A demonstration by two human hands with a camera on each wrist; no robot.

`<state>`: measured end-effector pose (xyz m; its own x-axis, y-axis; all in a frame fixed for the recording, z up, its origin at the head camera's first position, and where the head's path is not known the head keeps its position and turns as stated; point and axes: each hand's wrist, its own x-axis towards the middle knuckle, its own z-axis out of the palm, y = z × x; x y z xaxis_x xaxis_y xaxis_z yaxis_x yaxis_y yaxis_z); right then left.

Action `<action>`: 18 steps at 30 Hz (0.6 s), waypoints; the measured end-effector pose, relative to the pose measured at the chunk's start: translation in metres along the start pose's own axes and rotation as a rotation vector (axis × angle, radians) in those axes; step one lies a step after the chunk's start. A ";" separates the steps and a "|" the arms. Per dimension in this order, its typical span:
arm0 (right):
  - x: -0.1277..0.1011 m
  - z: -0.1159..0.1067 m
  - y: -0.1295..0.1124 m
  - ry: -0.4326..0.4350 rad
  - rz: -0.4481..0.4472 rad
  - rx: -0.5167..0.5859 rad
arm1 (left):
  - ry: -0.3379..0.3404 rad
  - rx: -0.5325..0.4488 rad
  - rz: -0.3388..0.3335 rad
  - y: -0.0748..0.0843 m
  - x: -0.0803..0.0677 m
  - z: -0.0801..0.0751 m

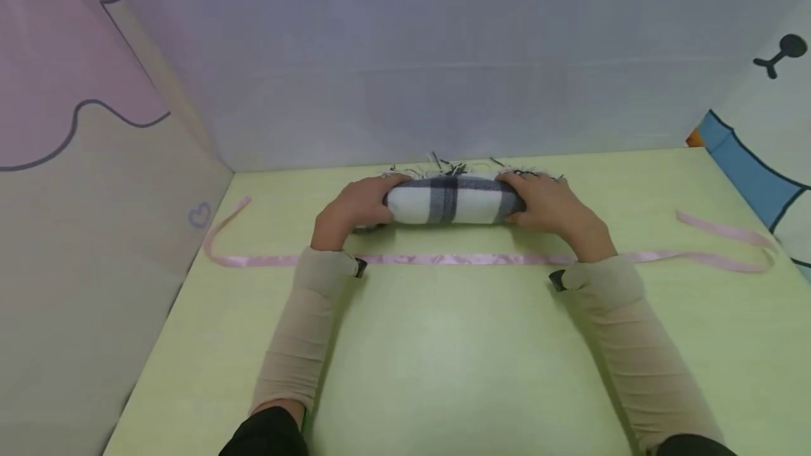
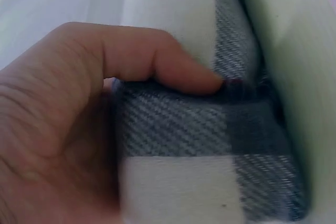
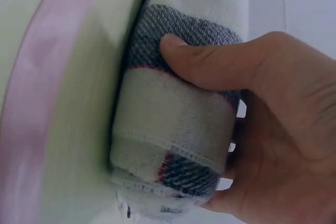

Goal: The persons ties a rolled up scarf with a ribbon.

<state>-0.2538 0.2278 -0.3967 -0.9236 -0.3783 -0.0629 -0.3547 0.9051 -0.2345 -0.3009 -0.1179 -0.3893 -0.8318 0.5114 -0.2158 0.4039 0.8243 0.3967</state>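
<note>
Head view: rolled plaid scarf (image 1: pixel 451 200) lies crosswise on the green table (image 1: pixel 456 357), near the back wall. Left hand (image 1: pixel 355 208) grasps its left end, right hand (image 1: pixel 550 206) its right end, fingers curled over the top. Fringe (image 1: pixel 446 164) sticks out behind the grip. Pink ribbon (image 1: pixel 469 258) lies flat just nearer the person than the roll, running under both wrists and out past both hands.

Left wrist view: thumb (image 2: pixel 168 66) pressed onto the roll's grey check; the palm cups the end.

Right wrist view: thumb (image 3: pixel 210 64) clamped across the roll, fingers wrapped behind. Layered hems show at the open end below the grip. Ribbon (image 3: pixel 47 103) lies beside the roll, apart from it.
</note>
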 end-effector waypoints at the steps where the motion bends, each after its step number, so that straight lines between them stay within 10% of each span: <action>1: 0.000 -0.001 0.001 0.001 -0.004 0.003 | -0.014 -0.007 0.001 0.001 -0.001 -0.001; 9: 0.003 -0.006 0.007 -0.027 -0.027 0.102 | 0.019 0.201 -0.020 0.018 -0.007 -0.001; 18: 0.006 -0.009 0.018 -0.144 0.007 0.299 | 0.124 0.330 0.116 0.041 -0.001 0.019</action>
<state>-0.2670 0.2434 -0.3920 -0.8880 -0.4154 -0.1973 -0.2706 0.8188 -0.5063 -0.2765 -0.0799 -0.3895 -0.8050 0.5893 -0.0684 0.5823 0.8069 0.0992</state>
